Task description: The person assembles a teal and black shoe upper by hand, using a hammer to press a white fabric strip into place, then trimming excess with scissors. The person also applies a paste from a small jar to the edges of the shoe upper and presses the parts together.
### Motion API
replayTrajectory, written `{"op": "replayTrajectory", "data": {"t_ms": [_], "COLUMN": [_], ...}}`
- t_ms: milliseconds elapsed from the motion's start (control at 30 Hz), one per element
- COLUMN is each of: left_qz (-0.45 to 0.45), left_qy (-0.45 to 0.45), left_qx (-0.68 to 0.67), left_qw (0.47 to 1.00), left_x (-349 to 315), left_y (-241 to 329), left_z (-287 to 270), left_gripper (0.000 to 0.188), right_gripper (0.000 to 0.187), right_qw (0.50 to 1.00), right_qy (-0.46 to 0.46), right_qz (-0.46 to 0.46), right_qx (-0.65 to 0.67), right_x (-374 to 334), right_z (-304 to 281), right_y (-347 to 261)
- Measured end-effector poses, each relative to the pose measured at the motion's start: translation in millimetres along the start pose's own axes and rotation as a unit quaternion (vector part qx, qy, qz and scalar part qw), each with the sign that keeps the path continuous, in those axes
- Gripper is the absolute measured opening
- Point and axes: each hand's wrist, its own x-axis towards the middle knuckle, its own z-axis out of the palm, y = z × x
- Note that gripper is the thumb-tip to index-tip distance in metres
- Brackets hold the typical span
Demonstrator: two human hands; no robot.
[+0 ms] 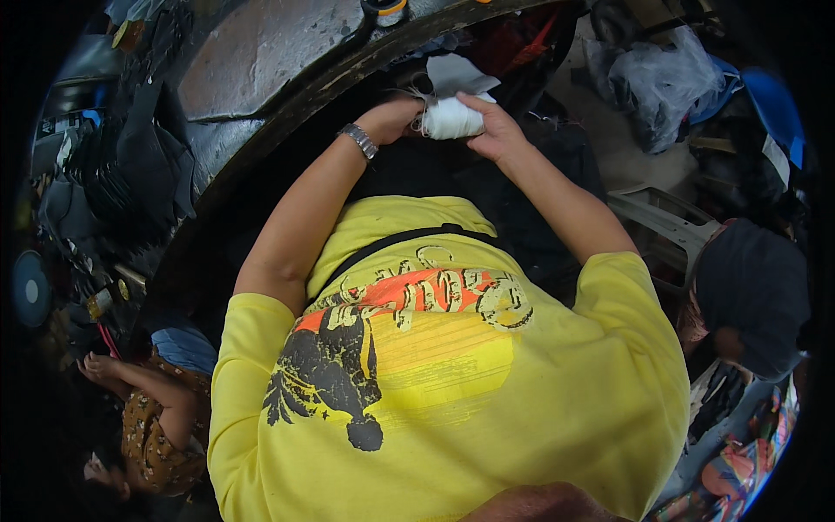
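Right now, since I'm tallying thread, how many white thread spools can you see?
1: the white thread spool between the left hand and the right hand. Others may be hidden in the darker areas.

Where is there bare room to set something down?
The dark, worn tabletop has a bare patch between the stacked black sheets and the black-and-orange round object. Crowded: between left hand and right hand, filled by the white thread spool; and beside the clear plastic bag.

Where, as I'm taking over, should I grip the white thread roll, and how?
Best, I'd judge, around the rounded middle of the white thread roll, from the wearer's side: the left hand and right hand flank its ends, and a grey piece borders its far side.
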Motion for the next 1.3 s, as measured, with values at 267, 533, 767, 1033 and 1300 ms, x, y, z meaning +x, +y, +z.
{"op": "replayTrajectory", "data": {"t_ms": [267, 533, 767, 1033, 1300], "left_qz": [0.174, 0.419, 0.476, 0.394, 0.376], "left_qy": [0.095, 0.169, 0.504, 0.541, 0.545], "left_qx": [0.503, 0.437, 0.432, 0.523, 0.524], "left_qw": [0.842, 0.778, 0.577, 0.528, 0.535], "left_x": [-34.8, -184.3, -234.6, -211.4, -216.6], "left_y": [7.5, 53.6, 53.6, 6.1, -2.2], "left_z": [33.6, 8.1, -70.8, -103.0, -101.1], "left_gripper": [0.051, 0.032, 0.022, 0.026, 0.026], "right_gripper": [0.038, 0.028, 0.028, 0.028, 0.028], "right_qw": [0.929, 0.967, 0.977, 0.97, 0.956], "right_qy": [0.14, 0.156, 0.149, 0.189, 0.242], "right_qz": [-0.065, -0.059, -0.055, -0.067, -0.073], "right_qx": [-0.337, -0.194, -0.142, -0.136, -0.147], "right_x": [61.9, 105.9, 141.5, 210.2, 218.1], "right_z": [-79.9, -104.2, -71.0, -67.9, -77.3], "right_y": [-2.9, -9.1, -5.3, -11.4, 0.9]}}
